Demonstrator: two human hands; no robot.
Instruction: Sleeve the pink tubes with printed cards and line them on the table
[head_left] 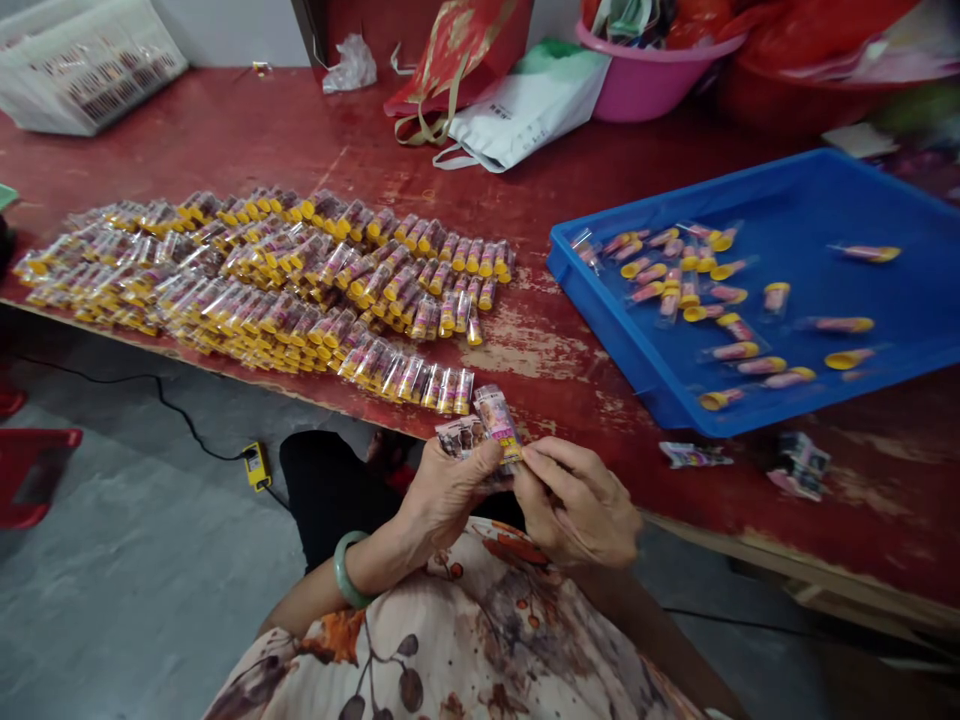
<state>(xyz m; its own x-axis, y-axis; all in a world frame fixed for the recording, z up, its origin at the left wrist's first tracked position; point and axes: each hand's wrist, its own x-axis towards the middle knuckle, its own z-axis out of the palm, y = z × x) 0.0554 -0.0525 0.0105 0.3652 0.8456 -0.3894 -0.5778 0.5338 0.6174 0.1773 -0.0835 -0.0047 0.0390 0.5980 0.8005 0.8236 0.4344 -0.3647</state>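
My left hand (448, 490) and my right hand (577, 500) meet at the near edge of the red table (540, 350), just over my lap. Both are closed round a small clear tube with a printed pink label (498, 420), which sticks up between the thumbs. My left hand also pinches a small stack of printed paper slips (459, 436). A green bangle (346, 570) circles my left wrist. A big pile of finished yellow-capped tubes (285, 285) lies on the table to the left.
A blue tray (847, 200) at the right holds several loose yellow-capped tubes (701, 290). Loose slips (799, 465) lie by its near edge. Bags (517, 110), a pink basin (645, 80) and a white basket (82, 65) stand at the back. A cable and yellow plug (256, 465) lie on the floor.
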